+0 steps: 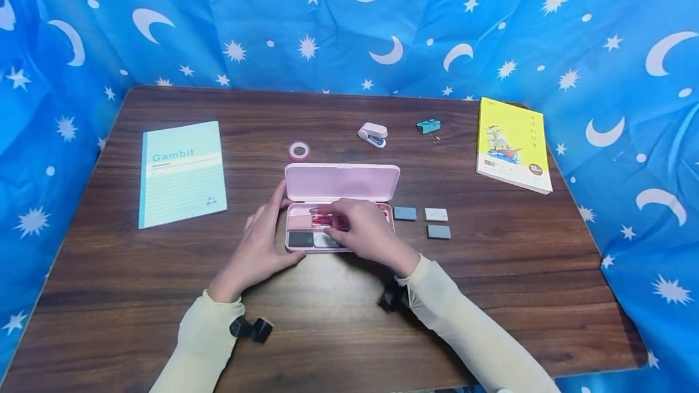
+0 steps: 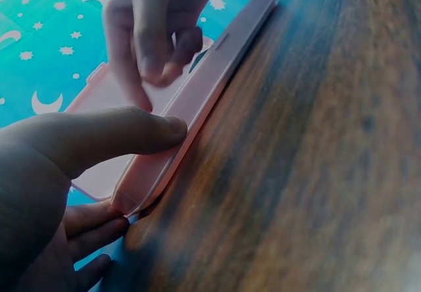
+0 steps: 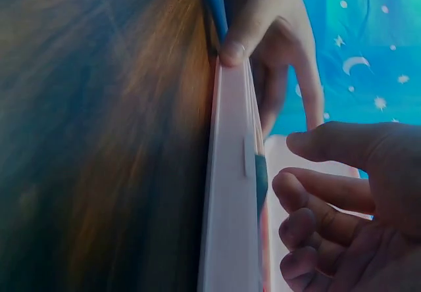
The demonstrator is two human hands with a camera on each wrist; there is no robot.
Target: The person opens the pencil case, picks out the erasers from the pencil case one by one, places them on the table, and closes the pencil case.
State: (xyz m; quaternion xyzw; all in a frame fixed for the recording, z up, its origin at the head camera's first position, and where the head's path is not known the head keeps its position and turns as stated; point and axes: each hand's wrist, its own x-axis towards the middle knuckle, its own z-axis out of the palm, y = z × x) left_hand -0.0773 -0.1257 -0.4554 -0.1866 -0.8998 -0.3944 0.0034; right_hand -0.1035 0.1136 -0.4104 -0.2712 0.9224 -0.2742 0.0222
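Note:
An open pink pencil case (image 1: 341, 183) lies mid-table with its lid tipped back. My left hand (image 1: 259, 238) steadies its left end, the thumb (image 2: 148, 131) against the front wall and the other fingers around the end and back. Over the case hovers my right hand (image 1: 368, 229), its fingers loosely bent. In the right wrist view, a gap shows between that thumb (image 3: 329, 141) and the fingers, with nothing in it. Red pens (image 1: 322, 220), a pink block (image 1: 299, 222), a dark block (image 1: 300, 239) and a pale item (image 1: 323, 240) lie inside. My right hand hides part of the contents.
Right of the case lie a blue-grey block (image 1: 405, 214), a white block (image 1: 436, 214) and a grey block (image 1: 438, 232). Behind are a tape roll (image 1: 291, 155), stapler (image 1: 374, 133) and teal binder clip (image 1: 428, 127). A notebook (image 1: 182, 181) lies left, a yellow book (image 1: 513, 138) right.

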